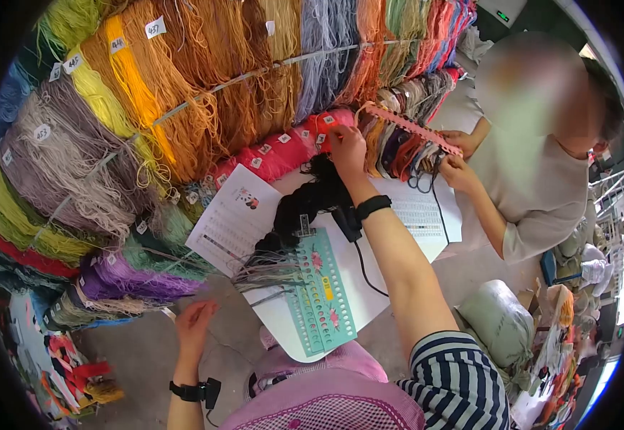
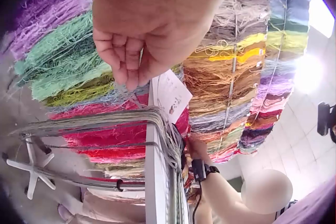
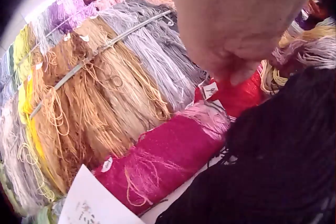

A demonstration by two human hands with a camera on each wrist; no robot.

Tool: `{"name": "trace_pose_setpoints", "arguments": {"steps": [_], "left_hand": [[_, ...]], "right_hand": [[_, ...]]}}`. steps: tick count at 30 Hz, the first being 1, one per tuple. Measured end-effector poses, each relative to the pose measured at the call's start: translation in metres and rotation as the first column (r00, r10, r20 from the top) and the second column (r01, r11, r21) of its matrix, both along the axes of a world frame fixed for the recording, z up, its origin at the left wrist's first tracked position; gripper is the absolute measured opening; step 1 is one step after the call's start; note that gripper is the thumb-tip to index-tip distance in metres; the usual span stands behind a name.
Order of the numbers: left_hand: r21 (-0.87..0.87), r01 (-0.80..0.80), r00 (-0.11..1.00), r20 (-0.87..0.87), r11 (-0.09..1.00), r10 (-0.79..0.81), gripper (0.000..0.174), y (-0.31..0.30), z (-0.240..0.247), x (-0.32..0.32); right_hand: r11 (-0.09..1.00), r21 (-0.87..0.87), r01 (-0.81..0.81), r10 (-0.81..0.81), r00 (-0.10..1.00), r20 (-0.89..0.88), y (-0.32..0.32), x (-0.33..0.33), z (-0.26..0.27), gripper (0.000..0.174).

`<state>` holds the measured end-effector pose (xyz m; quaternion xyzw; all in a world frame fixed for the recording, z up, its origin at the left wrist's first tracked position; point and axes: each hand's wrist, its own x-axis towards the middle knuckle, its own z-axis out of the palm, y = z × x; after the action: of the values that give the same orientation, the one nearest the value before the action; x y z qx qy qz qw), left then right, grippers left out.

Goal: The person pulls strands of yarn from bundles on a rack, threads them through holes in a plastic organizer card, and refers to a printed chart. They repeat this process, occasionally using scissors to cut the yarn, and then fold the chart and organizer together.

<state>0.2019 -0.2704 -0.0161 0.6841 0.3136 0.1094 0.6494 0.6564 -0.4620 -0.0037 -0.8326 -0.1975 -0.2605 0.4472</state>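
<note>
My right hand (image 1: 348,149) reaches over the table to a red thread bundle (image 3: 239,94) with small number tags; its fingers curl in and pinch at the red strands. Under that forearm lies a heap of black thread (image 1: 301,204). My left hand (image 1: 194,324) is held off the table's left side, fingertips drawn together, with thin grey strands right by them in the left wrist view; I cannot tell whether it grips any. A teal card (image 1: 315,294) with rows of holes and flower prints lies on the white table (image 1: 369,326). Grey threads (image 1: 272,274) fan leftward from the card.
Hanging thread skeins (image 1: 204,79) with number tags fill the rack along the back and left. Printed sheets (image 1: 229,218) lie on the table. Across it a person (image 1: 541,165) holds a pink holed card (image 1: 412,129). A white sack (image 1: 502,322) stands at the right.
</note>
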Motion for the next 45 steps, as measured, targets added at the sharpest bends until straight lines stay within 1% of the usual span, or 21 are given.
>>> {"name": "trace_pose_setpoints", "arguments": {"steps": [4,6,9,12,13,14,16,17,18,20,24,26,28,30,33,36,37,40,41,44,45], "left_hand": [[-0.049,-0.059,0.998,-0.037,0.997,0.057,0.018,0.0,0.004,-0.001],[-0.051,-0.053,0.997,-0.06,0.997,0.05,0.019,0.0,0.008,0.002],[-0.062,-0.013,0.996,-0.086,0.998,0.007,0.018,0.004,0.002,0.003],[-0.081,-0.003,0.998,-0.062,0.997,-0.002,0.019,0.006,-0.005,0.002],[-0.081,-0.004,0.998,-0.064,0.997,-0.001,0.019,0.007,-0.006,0.002],[-0.082,0.002,0.997,-0.08,0.997,-0.008,0.019,0.007,-0.005,0.002],[-0.083,0.009,0.995,-0.099,0.997,-0.018,0.019,0.008,-0.006,0.004],[-0.077,0.017,0.995,-0.098,0.997,-0.024,0.019,0.008,-0.007,0.005],[-0.072,0.026,0.995,-0.097,0.997,-0.033,0.02,0.008,-0.008,0.006],[-0.064,0.028,0.995,-0.098,0.998,-0.034,0.02,0.009,-0.007,0.008],[-0.081,0.012,0.997,-0.077,0.997,-0.018,0.019,0.01,-0.013,0.004],[-0.074,0.026,0.995,-0.089,0.997,-0.032,0.019,0.012,-0.015,0.002],[-0.069,0.042,0.994,-0.098,0.997,-0.049,0.019,0.012,-0.016,0.003],[-0.063,0.045,0.993,-0.105,0.997,-0.051,0.018,0.013,-0.016,0.006],[-0.064,0.018,0.997,-0.069,0.998,-0.023,0.02,0.011,-0.017,0.01],[-0.057,0.028,0.998,-0.05,0.998,-0.031,0.021,0.012,-0.019,0.011],[-0.055,0.027,0.998,-0.053,0.998,-0.03,0.021,0.012,-0.017,0.011],[-0.051,0.024,0.996,-0.085,0.998,-0.029,0.022,0.012,-0.015,0.01],[-0.059,0.019,0.996,-0.091,0.998,-0.024,0.02,0.012,-0.017,0.007],[-0.069,0.0,0.993,-0.116,0.998,-0.008,0.019,0.013,-0.016,0.004],[-0.072,-0.018,0.991,-0.134,0.997,0.008,0.019,0.013,-0.015,0.004]], "right_hand": [[0.989,-0.147,0.015,-0.025,0.998,-0.06,0.007,0.009,0.001,0.011],[0.935,-0.34,0.102,-0.154,0.979,-0.13,0.002,0.009,-0.003,0.013],[0.917,-0.383,0.115,-0.209,0.955,-0.213,-0.019,0.008,-0.007,0.015],[0.963,-0.248,0.107,-0.14,0.983,-0.117,-0.025,0.003,-0.001,0.013],[0.994,-0.099,-0.039,0.023,0.987,-0.159,-0.021,0.0,0.004,0.012],[0.994,-0.099,-0.04,0.024,0.987,-0.161,-0.013,-0.002,0.009,0.012],[0.942,-0.022,-0.336,0.328,0.929,-0.169,0.001,-0.003,0.014,0.015],[0.947,-0.183,-0.264,0.25,0.964,-0.093,0.001,-0.001,0.013,0.019],[0.948,-0.182,-0.261,0.247,0.964,-0.096,-0.001,0.003,0.007,0.019],[0.981,-0.061,-0.183,0.171,0.972,-0.164,-0.005,0.011,-0.004,0.016],[0.983,0.021,-0.18,0.179,0.946,-0.271,-0.009,-0.006,0.0,0.016],[0.957,-0.088,-0.276,0.266,0.958,-0.109,-0.003,-0.021,-0.005,0.019],[0.96,-0.201,-0.197,0.229,0.962,0.151,0.001,-0.034,-0.01,0.016],[0.939,-0.11,-0.326,0.322,0.945,-0.059,-0.007,-0.043,-0.004,0.011],[0.967,-0.078,-0.241,0.221,0.955,-0.199,-0.014,-0.046,0.003,0.01],[0.987,-0.094,-0.126,0.116,0.987,-0.107,-0.013,-0.026,0.01,0.011],[0.994,-0.043,-0.103,0.092,0.973,-0.213,-0.01,-0.02,0.012,0.013],[0.98,0.007,-0.197,0.196,0.969,-0.154,0.002,-0.006,0.018,0.016],[0.971,-0.095,-0.22,0.215,0.975,-0.062,0.003,-0.004,0.018,0.018],[0.964,-0.196,-0.179,0.147,0.974,-0.17,-0.001,0.012,0.011,0.016],[0.971,-0.165,-0.173,0.156,0.981,-0.113,0.0,0.015,0.013,0.016]]}}
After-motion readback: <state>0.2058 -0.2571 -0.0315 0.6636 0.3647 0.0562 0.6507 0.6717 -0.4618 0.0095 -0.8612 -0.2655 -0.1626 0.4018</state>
